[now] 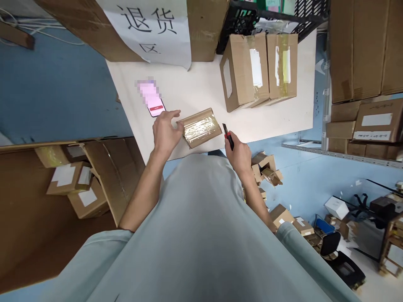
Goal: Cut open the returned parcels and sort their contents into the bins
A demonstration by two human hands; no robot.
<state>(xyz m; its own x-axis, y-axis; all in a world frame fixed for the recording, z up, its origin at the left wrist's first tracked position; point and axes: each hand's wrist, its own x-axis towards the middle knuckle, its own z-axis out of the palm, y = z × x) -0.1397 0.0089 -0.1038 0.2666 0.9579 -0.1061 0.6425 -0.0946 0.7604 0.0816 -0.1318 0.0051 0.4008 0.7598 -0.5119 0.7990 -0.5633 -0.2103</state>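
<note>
A small flat cardboard box (201, 128), with shiny clear tape across its top, lies near the front edge of the white table (195, 86). At its left end is my left hand (166, 131), thumb by the box's corner and fingers apart; whether the thumb presses on the box I cannot tell. My right hand (238, 156) is wrapped round a black and red utility knife (229, 137). The knife points away from me, just off the box's right end. Beyond my left hand lies a phone (153, 100) with a lit pink screen, partly blurred.
Two taped cardboard boxes (260, 71) stand at the table's back right, before a black plastic crate (241, 21). A large carton bearing a paper sign (151, 29) is at the back left. Boxes fill a big open carton (103, 176) at left; more boxes (267, 167) lie on the floor at right.
</note>
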